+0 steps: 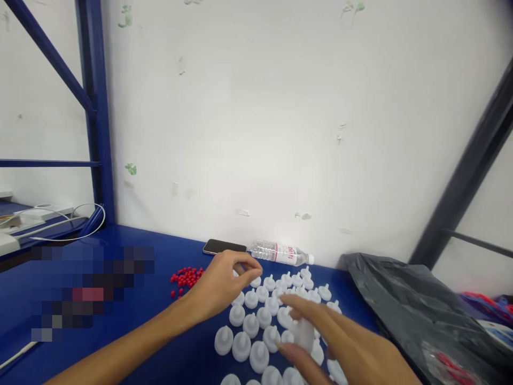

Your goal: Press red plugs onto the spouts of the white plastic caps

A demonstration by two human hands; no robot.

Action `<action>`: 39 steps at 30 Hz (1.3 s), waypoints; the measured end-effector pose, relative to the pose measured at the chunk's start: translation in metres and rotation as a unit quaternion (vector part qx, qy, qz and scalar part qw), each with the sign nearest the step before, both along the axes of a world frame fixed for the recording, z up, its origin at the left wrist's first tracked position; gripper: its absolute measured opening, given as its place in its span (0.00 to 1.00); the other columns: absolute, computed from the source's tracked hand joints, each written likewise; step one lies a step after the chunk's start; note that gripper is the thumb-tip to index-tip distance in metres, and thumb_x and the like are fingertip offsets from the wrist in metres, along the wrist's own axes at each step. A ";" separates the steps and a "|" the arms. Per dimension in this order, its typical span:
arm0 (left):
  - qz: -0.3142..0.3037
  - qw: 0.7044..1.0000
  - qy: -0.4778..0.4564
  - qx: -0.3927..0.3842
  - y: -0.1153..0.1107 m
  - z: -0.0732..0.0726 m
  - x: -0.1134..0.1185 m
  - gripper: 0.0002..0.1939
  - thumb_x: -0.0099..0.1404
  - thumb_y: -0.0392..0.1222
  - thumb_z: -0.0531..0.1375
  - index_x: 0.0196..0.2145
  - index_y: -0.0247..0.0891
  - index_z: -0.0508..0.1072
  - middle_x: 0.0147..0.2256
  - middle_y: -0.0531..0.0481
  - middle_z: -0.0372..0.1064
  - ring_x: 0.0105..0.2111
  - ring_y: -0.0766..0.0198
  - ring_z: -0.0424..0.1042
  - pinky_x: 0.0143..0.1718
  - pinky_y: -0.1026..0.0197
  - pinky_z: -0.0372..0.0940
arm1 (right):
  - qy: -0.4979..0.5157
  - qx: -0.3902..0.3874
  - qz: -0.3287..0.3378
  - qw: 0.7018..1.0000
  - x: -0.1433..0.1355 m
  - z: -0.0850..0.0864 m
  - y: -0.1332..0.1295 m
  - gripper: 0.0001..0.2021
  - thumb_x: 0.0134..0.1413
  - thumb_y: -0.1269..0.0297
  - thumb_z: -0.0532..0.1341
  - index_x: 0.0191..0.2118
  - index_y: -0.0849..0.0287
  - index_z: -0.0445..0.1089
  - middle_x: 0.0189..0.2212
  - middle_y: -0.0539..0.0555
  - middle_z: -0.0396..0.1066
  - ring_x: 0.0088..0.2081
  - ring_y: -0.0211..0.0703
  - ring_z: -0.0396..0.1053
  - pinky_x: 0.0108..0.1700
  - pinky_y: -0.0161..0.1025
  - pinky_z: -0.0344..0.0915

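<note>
Many white caps with nozzle tips stand upright in rough rows on the blue table. My left hand hovers over the back left of these caps, thumb and fingertips pinched together; whatever is between them is too small to make out. At the front right, my right hand curls around a white cap, with thumb and index finger apart at the front. Small red pieces lie in a loose pile left of my left wrist.
A dark phone and a clear plastic bottle lie by the wall behind the caps. Black plastic sheeting covers the right side, with a bag of red pieces on it. A white cable runs at the left.
</note>
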State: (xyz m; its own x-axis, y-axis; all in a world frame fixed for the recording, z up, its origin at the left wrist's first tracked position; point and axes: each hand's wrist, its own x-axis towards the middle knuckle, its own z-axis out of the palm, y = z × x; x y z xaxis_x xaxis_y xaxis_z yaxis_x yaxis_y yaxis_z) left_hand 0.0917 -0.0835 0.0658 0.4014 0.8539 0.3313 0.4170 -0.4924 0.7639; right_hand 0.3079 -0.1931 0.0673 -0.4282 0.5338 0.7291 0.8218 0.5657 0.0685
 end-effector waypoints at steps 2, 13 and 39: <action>-0.032 0.995 -0.082 -0.047 -0.002 -0.003 0.006 0.11 0.66 0.47 0.63 0.37 0.37 0.81 0.32 0.48 0.79 0.34 0.58 0.78 0.38 0.60 0.68 | 0.008 0.018 0.002 1.000 -0.003 0.006 0.013 0.19 0.72 0.47 0.56 0.58 0.50 0.72 0.38 0.51 0.84 0.29 0.47 0.83 0.20 0.36 0.75; -0.026 0.980 -0.171 -0.097 -0.023 -0.030 0.010 0.10 0.64 0.47 0.65 0.37 0.37 0.81 0.23 0.52 0.76 0.27 0.60 0.78 0.28 0.63 0.64 | 0.057 -0.025 0.080 0.995 -0.002 -0.035 0.050 0.13 0.74 0.56 0.58 0.57 0.51 0.68 0.46 0.54 0.80 0.43 0.45 0.80 0.42 0.38 0.77; -0.116 0.949 -0.234 -0.178 -0.014 -0.050 0.006 0.22 0.53 0.46 0.75 0.42 0.42 0.74 0.39 0.52 0.74 0.27 0.68 0.71 0.25 0.67 0.65 | 0.092 0.082 0.144 0.982 -0.008 -0.041 0.048 0.08 0.71 0.71 0.60 0.50 0.55 0.72 0.46 0.54 0.83 0.48 0.43 0.81 0.49 0.40 0.75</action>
